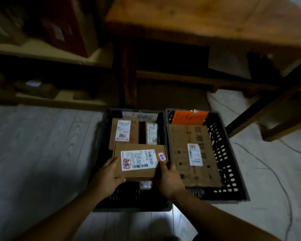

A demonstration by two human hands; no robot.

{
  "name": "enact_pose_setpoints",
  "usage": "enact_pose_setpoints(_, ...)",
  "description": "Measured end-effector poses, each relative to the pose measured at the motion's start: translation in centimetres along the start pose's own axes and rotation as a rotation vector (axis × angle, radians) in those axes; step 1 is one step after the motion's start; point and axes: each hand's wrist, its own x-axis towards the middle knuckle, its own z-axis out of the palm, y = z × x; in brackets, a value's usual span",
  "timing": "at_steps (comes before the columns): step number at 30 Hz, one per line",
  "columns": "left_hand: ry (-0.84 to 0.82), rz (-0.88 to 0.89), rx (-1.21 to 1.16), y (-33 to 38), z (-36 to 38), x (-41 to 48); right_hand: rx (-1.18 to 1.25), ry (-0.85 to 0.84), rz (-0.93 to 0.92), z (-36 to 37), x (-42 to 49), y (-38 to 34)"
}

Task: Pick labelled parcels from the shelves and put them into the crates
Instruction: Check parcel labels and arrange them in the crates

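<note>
A labelled parcel [139,160] sits over the left crate [101,145], held at its near corners: the left hand [108,176] and right hand [169,178] each have a grip closed on it. Two smaller boxes [124,131] lie beneath. The right crate [233,171], beside it on the floor [42,145], holds a large flat carton [193,153].

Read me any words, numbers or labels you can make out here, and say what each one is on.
Large flat carton in the right crate: big printed characters, blurred, not readable.
Held parcel, white label: barcodes and small print, unreadable; red stamp and blue-inked sticker, illegible.
Two parcels behind in the left crate: labels too small.
Nothing reads clearly.
</note>
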Motion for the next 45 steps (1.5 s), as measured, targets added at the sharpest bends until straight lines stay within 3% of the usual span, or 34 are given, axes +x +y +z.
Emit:
enact_pose_setpoints(9, -0.080, 0.094, 0.258, -12.2, 9.7, 9.7, -0.125, -0.126, 0.055, 13.9, 9.8, 5.2)
enact_pose_setpoints(20, -0.088, 0.034, 0.529, -14.6, 13.7, 14.6, -0.092, -0.197, 0.146, 18.4, 16.2, 6.3)
enact_pose_setpoints(26, -0.163, -0.013, 0.585, -15.1, 12.7, 15.1, -0.209, -0.227, 0.152, 18.1, 16.9, 6.0)
enact_pose_setpoints(34, -0.155, -0.170, 0.427, -6.6, 0.9, 6.2, -0.349, -0.224, 0.104, 5.1, 7.9, -2.7)
enact_pose_setpoints(45, -0.018, -0.102, 0.270, 9.9, -30.1, -12.4, -0.275, -0.150, -0.119, -17.7, -8.5, -27.2)
